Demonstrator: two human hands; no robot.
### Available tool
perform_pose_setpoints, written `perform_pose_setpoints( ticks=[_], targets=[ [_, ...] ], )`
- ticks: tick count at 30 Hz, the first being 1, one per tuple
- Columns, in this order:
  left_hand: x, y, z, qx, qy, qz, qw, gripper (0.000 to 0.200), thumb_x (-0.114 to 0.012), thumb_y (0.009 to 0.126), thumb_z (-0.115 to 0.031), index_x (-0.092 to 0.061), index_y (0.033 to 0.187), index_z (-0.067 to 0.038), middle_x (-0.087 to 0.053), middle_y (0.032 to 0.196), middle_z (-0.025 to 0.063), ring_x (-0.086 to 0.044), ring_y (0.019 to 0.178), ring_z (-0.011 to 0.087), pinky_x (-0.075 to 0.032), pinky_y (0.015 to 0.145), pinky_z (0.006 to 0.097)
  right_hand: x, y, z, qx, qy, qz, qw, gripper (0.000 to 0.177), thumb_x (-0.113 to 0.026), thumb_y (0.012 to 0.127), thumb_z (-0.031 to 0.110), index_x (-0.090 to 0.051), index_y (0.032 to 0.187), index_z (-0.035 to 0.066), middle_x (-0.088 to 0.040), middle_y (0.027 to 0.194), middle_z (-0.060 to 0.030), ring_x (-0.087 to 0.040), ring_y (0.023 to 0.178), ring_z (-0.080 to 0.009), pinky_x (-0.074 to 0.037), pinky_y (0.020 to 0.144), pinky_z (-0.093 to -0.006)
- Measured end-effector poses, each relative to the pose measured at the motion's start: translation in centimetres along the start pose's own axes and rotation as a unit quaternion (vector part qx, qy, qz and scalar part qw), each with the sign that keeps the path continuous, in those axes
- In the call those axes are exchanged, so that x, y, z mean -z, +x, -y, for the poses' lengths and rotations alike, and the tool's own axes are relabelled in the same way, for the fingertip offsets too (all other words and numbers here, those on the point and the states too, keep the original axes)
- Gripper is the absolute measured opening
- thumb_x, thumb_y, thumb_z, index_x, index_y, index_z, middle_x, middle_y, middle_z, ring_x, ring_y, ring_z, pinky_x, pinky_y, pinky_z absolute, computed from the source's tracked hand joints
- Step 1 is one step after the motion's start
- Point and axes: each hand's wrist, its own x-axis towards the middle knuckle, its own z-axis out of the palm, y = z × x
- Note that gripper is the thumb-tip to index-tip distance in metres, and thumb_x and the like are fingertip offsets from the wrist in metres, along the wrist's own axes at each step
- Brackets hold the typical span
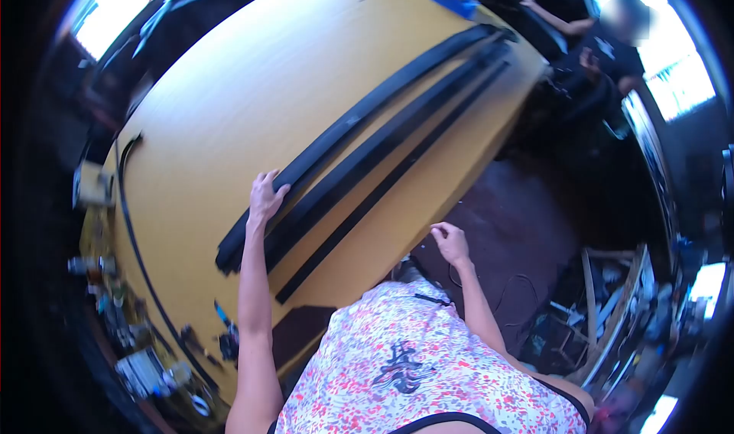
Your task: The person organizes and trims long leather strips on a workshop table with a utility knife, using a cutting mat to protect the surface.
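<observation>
Three long black strips lie across the yellow table: a wide upper strip (352, 120), a middle strip (352, 159) and a thin lower strip (390, 183). My left hand (267, 197) rests on the wide upper strip near its lower left end, fingers apart. Off the table's right edge, my right hand (449, 243) hangs over the dark floor with its fingers curled together; whether something small is between them is too small to tell. The strips' far ends meet near the table's upper right corner and look blurred.
The yellow table (199, 113) has a blue object (454, 0) at its far edge and a thin black cord (138, 243) at left. Another person (612, 48) is at upper right. A wooden frame (604, 312) with scraps stands at lower right.
</observation>
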Motion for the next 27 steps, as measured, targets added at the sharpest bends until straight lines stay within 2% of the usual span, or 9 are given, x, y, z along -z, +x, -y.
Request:
perform_pose_setpoints(
  ticks=[6,9,10,12,15,18,20,25,27],
  targets=[
    [-2.1,2.6,-3.3,-0.028,0.038,0.013,0.999,0.060,-0.074,0.075,-0.028,-0.053,0.126,-0.003,-0.055,0.118,0.0202,-0.050,0.113,0.0364,-0.041,0.098,0.0431,0.7,3.3,-2.2,-0.003,0.003,-0.024,1.000,0.021,-0.061,0.087,0.022,-0.069,0.098,0.005,-0.070,0.089,-0.0133,-0.069,0.082,-0.0240,-0.053,0.073,-0.0337],
    [-3.0,3.1,-3.7,-0.022,0.050,0.019,0.998,0.061,-0.073,0.076,-0.029,-0.052,0.127,-0.002,-0.054,0.119,0.0206,-0.049,0.114,0.0373,-0.041,0.099,0.0428,1.3,5.5,-1.5,-0.026,-0.019,-0.023,0.999,0.025,-0.061,0.085,0.026,-0.068,0.092,0.003,-0.069,0.083,-0.0159,-0.069,0.077,-0.0264,-0.053,0.069,-0.0357],
    [-3.0,3.0,-4.0,-0.024,0.060,0.022,0.998,0.061,-0.073,0.076,-0.029,-0.051,0.127,-0.002,-0.054,0.120,0.0207,-0.049,0.115,0.0375,-0.040,0.099,0.0425,0.7,6.4,-2.5,-0.016,0.011,-0.027,0.999,0.026,-0.059,0.081,0.026,-0.068,0.086,0.003,-0.067,0.080,-0.0180,-0.067,0.076,-0.0305,-0.052,0.069,-0.0385],
    [-3.1,3.2,-3.6,-0.014,0.036,0.027,0.999,0.062,-0.073,0.077,-0.026,-0.050,0.128,0.000,-0.052,0.123,0.0226,-0.048,0.117,0.0381,-0.039,0.100,0.0418,1.8,7.3,-2.6,-0.065,0.030,0.029,0.997,0.024,-0.058,0.077,0.025,-0.067,0.081,0.004,-0.067,0.076,-0.0168,-0.067,0.071,-0.0304,-0.051,0.065,-0.0388],
    [-4.0,3.9,-1.5,-0.033,0.043,0.029,0.998,0.059,-0.075,0.075,-0.018,-0.052,0.126,0.001,-0.052,0.120,0.0213,-0.051,0.113,0.0369,-0.040,0.098,0.0424,2.0,7.7,-5.7,-0.050,0.054,-0.033,0.997,0.022,-0.059,0.080,0.024,-0.068,0.087,0.005,-0.068,0.084,-0.0182,-0.066,0.080,-0.0339,-0.052,0.071,-0.0421],
    [-4.3,4.2,-2.7,-0.025,0.035,0.059,0.997,0.060,-0.076,0.074,-0.016,-0.052,0.126,-0.001,-0.053,0.115,0.0190,-0.052,0.107,0.0351,-0.042,0.094,0.0422,3.2,6.6,-10.5,-0.131,0.072,-0.075,0.986,0.024,-0.059,0.081,0.025,-0.068,0.092,0.006,-0.068,0.091,-0.0183,-0.065,0.088,-0.0346,-0.052,0.077,-0.0430],
    [-3.7,4.4,-2.8,-0.007,0.098,0.066,0.993,0.061,-0.077,0.072,-0.016,-0.053,0.126,-0.002,-0.052,0.111,0.0172,-0.053,0.102,0.0337,-0.043,0.091,0.0417,3.7,4.1,-13.4,-0.189,0.079,-0.097,0.974,0.024,-0.059,0.081,0.026,-0.069,0.093,0.008,-0.068,0.095,-0.0164,-0.065,0.092,-0.0341,-0.051,0.081,-0.0433],
    [-3.6,6.3,-1.4,-0.015,0.101,0.109,0.989,0.062,-0.079,0.072,-0.016,-0.053,0.126,-0.002,-0.053,0.109,0.0181,-0.055,0.101,0.0309,-0.045,0.087,0.0398,2.5,-7.9,-21.2,-0.385,0.081,-0.088,0.915,0.028,-0.058,0.081,0.028,-0.071,0.099,0.012,-0.068,0.104,-0.0128,-0.063,0.102,-0.0298,-0.049,0.090,-0.0395],
    [-4.1,7.6,-0.4,-0.025,0.080,0.065,0.994,0.058,-0.075,0.076,-0.019,-0.053,0.127,-0.001,-0.056,0.116,0.0201,-0.055,0.103,0.0330,-0.044,0.090,0.0418,1.5,-14.1,-22.8,-0.451,0.081,-0.096,0.884,0.027,-0.060,0.080,0.028,-0.072,0.098,0.012,-0.068,0.105,-0.0133,-0.063,0.103,-0.0305,-0.049,0.090,-0.0396]
  ],
)
